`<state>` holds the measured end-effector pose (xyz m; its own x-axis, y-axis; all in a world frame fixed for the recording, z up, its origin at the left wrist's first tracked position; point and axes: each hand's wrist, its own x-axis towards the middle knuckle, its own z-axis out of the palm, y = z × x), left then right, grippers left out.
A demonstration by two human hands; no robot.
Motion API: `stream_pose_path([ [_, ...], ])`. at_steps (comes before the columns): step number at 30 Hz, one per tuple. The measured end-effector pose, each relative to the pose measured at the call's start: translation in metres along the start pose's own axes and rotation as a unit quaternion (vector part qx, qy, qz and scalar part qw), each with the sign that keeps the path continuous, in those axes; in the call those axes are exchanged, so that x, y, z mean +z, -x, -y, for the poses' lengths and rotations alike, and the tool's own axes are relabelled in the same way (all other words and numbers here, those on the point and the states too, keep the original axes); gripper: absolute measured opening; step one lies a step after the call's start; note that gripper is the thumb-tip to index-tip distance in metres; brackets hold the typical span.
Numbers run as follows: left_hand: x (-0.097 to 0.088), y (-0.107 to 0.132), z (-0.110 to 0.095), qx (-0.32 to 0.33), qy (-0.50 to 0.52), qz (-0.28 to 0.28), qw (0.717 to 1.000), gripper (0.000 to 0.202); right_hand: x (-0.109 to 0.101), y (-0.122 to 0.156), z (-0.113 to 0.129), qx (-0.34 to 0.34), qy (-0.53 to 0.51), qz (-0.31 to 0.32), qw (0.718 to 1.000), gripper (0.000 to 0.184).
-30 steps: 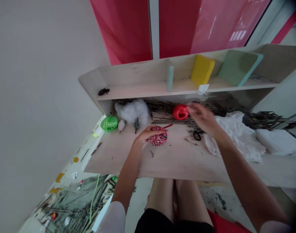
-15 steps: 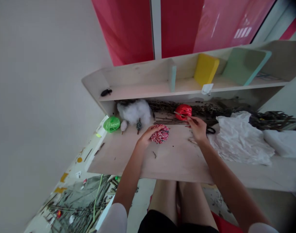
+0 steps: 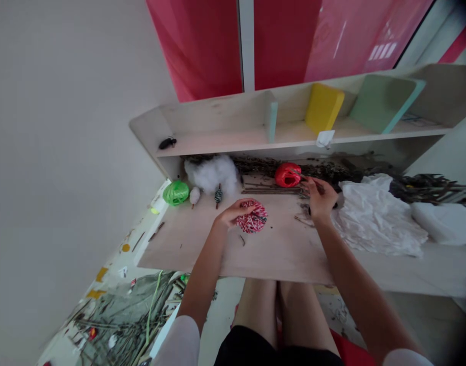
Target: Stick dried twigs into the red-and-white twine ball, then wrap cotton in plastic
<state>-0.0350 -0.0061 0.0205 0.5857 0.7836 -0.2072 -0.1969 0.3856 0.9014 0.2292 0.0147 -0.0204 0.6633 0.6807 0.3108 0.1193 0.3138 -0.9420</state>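
My left hand [image 3: 233, 212] is wrapped round the side of a red-and-white yarn ball [image 3: 253, 217], thumb across its top, over the desk. My right hand [image 3: 321, 197] pinches a thin twig [image 3: 303, 177] that points left toward a red ball of plastic string [image 3: 287, 175] at the back. Whether the twig touches that ball I cannot tell. Left of the yarn ball lie a small stick wound with dark and white yarn [image 3: 218, 195], a stick with a pale wrapped head [image 3: 195, 196] and a green ball of plastic string [image 3: 175, 193].
White stuffing [image 3: 213, 174] and dry twigs [image 3: 267, 191] lie under the shelf [image 3: 217, 143]. Crumpled white paper [image 3: 378, 218] covers the desk [image 3: 279, 259] on the right. More sticks [image 3: 141, 315] lie on the floor at lower left.
My right hand has moved right, away from the red string ball, with the twig. My left hand stays on the yarn ball, which has turned and sits slightly lower.
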Motion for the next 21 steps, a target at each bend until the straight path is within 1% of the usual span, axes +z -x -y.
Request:
stream_pose_path([
  [2, 0.004, 0.003, -0.001, -0.044, -0.046, 0.056, 0.996, 0.058, 0.000, 0.000, -0.001, -0.008, 0.011, -0.001, 1.000, 0.042],
  [5, 0.012, 0.003, 0.002, -0.098, -0.106, 0.127, 0.981, 0.059, 0.000, 0.001, -0.001, -0.034, 0.045, 0.005, 0.998, 0.045],
  [7, 0.014, 0.002, 0.005, -0.098, -0.095, 0.150, 0.979, 0.063, 0.000, 0.004, 0.002, -0.064, 0.086, 0.011, 0.994, 0.044],
  [9, 0.014, 0.001, 0.008, -0.060, -0.036, 0.139, 0.988, 0.068, -0.001, 0.006, 0.006, -0.096, 0.129, 0.020, 0.987, 0.043],
  [10, 0.012, 0.001, 0.009, -0.031, 0.006, 0.117, 0.993, 0.069, -0.001, 0.007, 0.009, -0.110, 0.148, 0.026, 0.983, 0.042],
  [11, 0.010, 0.000, 0.009, -0.002, 0.053, 0.081, 0.995, 0.068, -0.001, 0.009, 0.011, -0.121, 0.166, 0.032, 0.978, 0.042],
  [12, 0.008, -0.002, 0.008, 0.028, 0.103, 0.032, 0.994, 0.064, -0.001, 0.010, 0.014, -0.127, 0.182, 0.037, 0.974, 0.042],
  [13, 0.006, -0.003, 0.005, 0.059, 0.154, -0.025, 0.986, 0.058, -0.001, 0.012, 0.015, -0.132, 0.198, 0.046, 0.970, 0.042],
  [14, 0.004, -0.005, 0.002, 0.084, 0.205, -0.088, 0.971, 0.051, -0.001, 0.013, 0.017, -0.137, 0.210, 0.058, 0.966, 0.043],
  [15, 0.002, -0.007, -0.002, 0.113, 0.254, -0.146, 0.950, 0.047, 0.000, 0.016, 0.018, -0.142, 0.219, 0.077, 0.962, 0.043],
  [16, 0.000, -0.009, -0.006, 0.146, 0.302, -0.195, 0.922, 0.046, 0.001, 0.018, 0.018, -0.149, 0.223, 0.103, 0.958, 0.043],
  [17, -0.003, -0.011, -0.010, 0.165, 0.343, -0.222, 0.898, 0.046, 0.002, 0.022, 0.019, -0.158, 0.225, 0.133, 0.952, 0.042],
  [19, -0.009, -0.013, -0.016, 0.189, 0.403, -0.257, 0.858, 0.047, 0.004, 0.028, 0.020, -0.174, 0.218, 0.205, 0.938, 0.039],
  [21, -0.015, -0.014, -0.019, 0.214, 0.436, -0.288, 0.825, 0.046, 0.007, 0.034, 0.023, -0.174, 0.200, 0.283, 0.922, 0.036],
])
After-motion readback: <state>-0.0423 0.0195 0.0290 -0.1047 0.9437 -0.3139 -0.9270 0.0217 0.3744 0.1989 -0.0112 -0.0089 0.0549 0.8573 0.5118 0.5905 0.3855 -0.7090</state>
